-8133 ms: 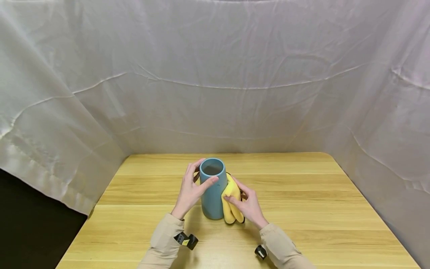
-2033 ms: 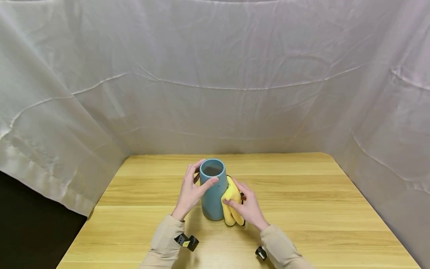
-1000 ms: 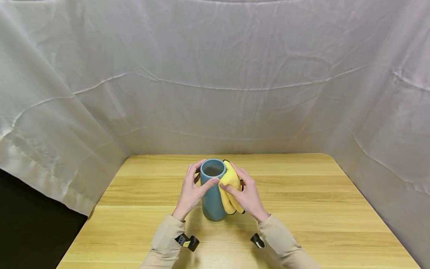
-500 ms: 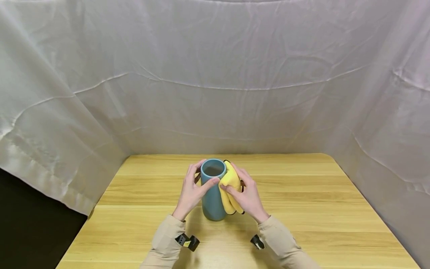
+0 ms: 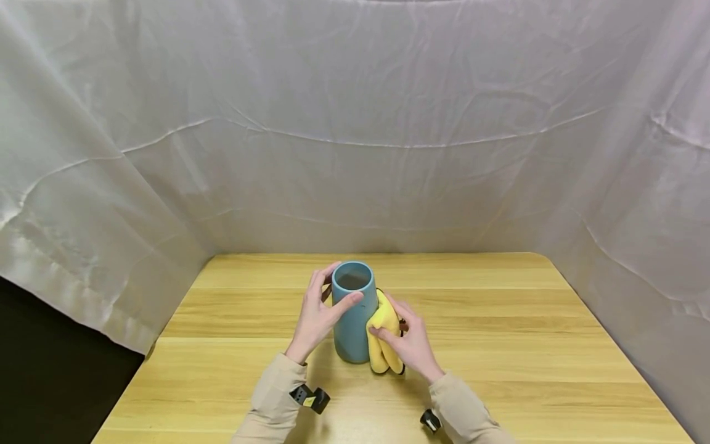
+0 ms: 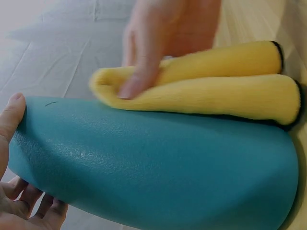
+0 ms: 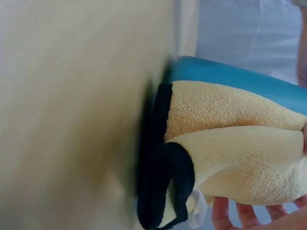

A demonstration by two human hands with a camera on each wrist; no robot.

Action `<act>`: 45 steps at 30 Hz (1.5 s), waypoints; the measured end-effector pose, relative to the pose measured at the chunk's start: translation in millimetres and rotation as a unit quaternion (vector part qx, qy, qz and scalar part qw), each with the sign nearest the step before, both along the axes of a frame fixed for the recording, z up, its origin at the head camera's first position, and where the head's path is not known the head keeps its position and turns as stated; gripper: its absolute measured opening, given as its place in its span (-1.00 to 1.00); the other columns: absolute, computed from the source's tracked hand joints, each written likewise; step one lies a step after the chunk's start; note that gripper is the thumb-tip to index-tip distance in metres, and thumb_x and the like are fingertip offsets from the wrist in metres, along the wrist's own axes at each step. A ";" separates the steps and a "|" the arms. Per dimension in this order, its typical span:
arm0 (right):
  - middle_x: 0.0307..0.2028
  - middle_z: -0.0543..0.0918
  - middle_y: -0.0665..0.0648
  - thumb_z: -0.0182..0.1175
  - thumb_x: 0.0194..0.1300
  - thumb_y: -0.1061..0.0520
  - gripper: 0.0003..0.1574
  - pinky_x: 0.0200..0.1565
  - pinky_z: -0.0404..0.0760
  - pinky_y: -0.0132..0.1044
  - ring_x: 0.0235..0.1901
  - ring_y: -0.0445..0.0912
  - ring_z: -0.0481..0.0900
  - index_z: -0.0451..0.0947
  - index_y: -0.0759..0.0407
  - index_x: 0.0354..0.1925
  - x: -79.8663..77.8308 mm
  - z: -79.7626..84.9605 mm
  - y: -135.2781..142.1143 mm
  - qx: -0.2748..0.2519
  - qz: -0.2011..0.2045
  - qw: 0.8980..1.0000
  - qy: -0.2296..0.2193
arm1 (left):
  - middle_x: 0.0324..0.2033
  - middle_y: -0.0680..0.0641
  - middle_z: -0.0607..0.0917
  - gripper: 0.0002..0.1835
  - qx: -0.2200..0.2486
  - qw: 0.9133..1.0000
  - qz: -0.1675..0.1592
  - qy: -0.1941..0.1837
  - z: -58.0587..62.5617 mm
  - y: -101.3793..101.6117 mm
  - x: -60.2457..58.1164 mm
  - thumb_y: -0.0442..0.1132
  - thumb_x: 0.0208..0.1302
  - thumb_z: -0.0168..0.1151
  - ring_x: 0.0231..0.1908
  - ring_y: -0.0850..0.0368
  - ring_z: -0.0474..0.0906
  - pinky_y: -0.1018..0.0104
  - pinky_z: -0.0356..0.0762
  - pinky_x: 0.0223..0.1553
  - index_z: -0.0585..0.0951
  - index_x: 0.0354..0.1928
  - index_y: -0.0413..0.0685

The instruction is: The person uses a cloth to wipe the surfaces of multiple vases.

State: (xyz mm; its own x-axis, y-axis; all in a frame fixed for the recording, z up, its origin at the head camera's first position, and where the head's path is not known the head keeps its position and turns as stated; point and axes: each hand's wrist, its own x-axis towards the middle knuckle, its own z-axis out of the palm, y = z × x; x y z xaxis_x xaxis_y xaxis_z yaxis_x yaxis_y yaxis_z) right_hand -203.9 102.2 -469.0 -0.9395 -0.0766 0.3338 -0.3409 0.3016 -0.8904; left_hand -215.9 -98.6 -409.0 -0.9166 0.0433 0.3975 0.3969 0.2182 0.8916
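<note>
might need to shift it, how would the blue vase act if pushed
The blue vase stands tall and narrow, so a high push could tip it. Its round body would probably roll once down. Its smoothly curved, undented wall suggests stiffness.

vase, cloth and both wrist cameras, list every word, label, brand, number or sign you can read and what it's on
No readable text anywhere.
Blue vase: small dark mark near its mouth, no letters distinguishable.
Yellow cloth: white tag at its edge, nothing legible.
Left wrist camera: yellow label, too small to read.
Right wrist camera: white patch, too small to read.
</note>
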 end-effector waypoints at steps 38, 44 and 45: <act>0.16 0.64 0.20 0.49 0.14 0.21 -0.14 -0.14 0.54 -0.31 -0.05 -0.03 0.55 0.44 0.09 0.39 -7.2 54.8 -11.9 -0.020 0.001 0.998 0.067 | 0.08 -0.13 0.51 -0.29 0.000 1.000 0.002 0.007 -0.5 0.3 0.7 -0.23 0.16 0.50 0.13 0.00 0.44 -0.13 0.46 0.29 0.45 0.36 0.04; 0.17 0.63 0.19 0.49 0.15 0.19 -0.13 -0.15 0.52 -0.33 -0.07 -0.08 0.54 0.43 0.07 0.40 -6.5 52.2 -11.4 -0.021 0.001 0.998 0.066 | 0.07 -0.13 0.51 -0.29 -0.003 1.000 0.001 0.012 0.4 0.7 0.8 -0.22 0.16 0.51 0.14 0.00 0.44 -0.13 0.47 0.29 0.45 0.36 0.04; 0.17 0.63 0.19 0.49 0.14 0.19 -0.13 -0.15 0.52 -0.34 -0.06 -0.09 0.54 0.43 0.07 0.40 -6.4 50.9 -11.3 -0.021 -0.001 0.998 0.066 | 0.07 -0.13 0.51 -0.29 -0.004 1.000 0.001 0.011 0.3 0.8 0.8 -0.21 0.16 0.50 0.14 0.00 0.44 -0.13 0.47 0.29 0.45 0.36 0.04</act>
